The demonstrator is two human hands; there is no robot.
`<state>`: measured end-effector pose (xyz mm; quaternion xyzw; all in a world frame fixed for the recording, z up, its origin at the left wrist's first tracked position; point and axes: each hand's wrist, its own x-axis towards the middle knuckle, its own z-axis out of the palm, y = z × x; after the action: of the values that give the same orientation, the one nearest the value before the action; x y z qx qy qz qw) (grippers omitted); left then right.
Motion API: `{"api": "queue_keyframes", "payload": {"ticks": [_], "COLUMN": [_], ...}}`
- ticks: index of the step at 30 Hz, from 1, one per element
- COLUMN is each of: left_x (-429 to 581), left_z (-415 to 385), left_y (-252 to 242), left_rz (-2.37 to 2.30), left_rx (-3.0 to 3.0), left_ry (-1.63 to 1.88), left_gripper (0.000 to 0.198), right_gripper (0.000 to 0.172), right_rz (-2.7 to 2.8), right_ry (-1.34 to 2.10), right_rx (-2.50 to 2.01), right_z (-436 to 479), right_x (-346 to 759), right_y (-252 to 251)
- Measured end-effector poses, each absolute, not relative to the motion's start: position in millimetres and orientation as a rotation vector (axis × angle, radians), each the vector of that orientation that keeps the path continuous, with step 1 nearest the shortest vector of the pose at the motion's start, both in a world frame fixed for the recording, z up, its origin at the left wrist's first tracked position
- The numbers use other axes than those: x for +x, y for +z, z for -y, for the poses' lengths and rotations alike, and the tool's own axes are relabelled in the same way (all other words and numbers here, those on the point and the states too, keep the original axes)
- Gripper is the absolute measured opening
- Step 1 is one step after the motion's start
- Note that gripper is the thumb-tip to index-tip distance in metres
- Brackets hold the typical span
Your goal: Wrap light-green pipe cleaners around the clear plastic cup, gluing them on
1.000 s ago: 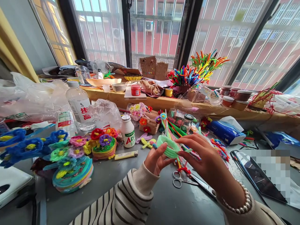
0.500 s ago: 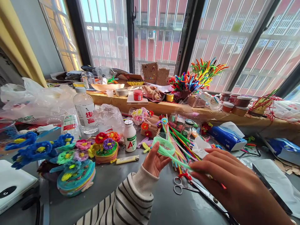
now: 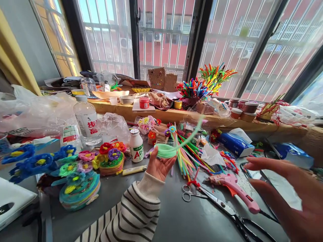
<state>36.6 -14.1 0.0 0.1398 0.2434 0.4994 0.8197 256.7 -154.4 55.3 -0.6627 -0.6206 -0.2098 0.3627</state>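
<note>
My left hand grips a coil of mint-green pipe cleaner between thumb and fingers. One loose end of the coil sticks up and curves to the right. My right hand is off to the right with thumb and fingers apart, holding nothing, a little blurred. Close to it on the table lie a pink glue gun and large black-handled scissors. Small silver scissors lie just right of my left sleeve. Behind the coil spreads a bundle of coloured pipe cleaners.
Pipe-cleaner flowers on a round coiled base stand at left, beside a smaller flower piece. A white bottle, a lighter, a water bottle and a blue tissue pack stand or lie around. Paint jars line the sill.
My right hand has let go of the pipe cleaner's loose end and moved right, its fingers spreading. The freed end has sprung upward. The glue gun has come into sight.
</note>
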Motion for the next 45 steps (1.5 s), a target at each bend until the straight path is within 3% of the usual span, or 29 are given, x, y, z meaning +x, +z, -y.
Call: {"api": "queue_keyframes", "payload": {"ticks": [9,16,24,33,45], "left_x": [38.2,36.7,36.9,38.7,44.6], "left_z": [16.2,15.4,14.6,14.0,16.4], "left_y": [3.2,3.3,4.1,0.1,-2.8], "left_rz": [-0.556,-0.557,-0.588,-0.600,-0.633], "left_rx": [0.261,0.281,0.279,0.227,0.130], "left_ry": [1.070,1.064,1.053,1.049,0.987], "left_gripper": [0.054,0.052,0.055,0.049,0.037], "right_gripper": [0.044,0.055,0.023,0.058,0.049], "right_rz": [1.716,1.573,1.521,1.032,1.302], "right_ry": [0.012,0.108,0.028,-0.084,-0.430], "right_rx": [-2.582,-2.383,-2.411,-2.018,-1.685], "right_z": [132.0,125.4,111.8,120.5,78.5], "right_x": [313.7,314.0,306.5,281.9,230.0], "right_y": [-43.0,-54.3,-58.7,-26.4,-6.7]}}
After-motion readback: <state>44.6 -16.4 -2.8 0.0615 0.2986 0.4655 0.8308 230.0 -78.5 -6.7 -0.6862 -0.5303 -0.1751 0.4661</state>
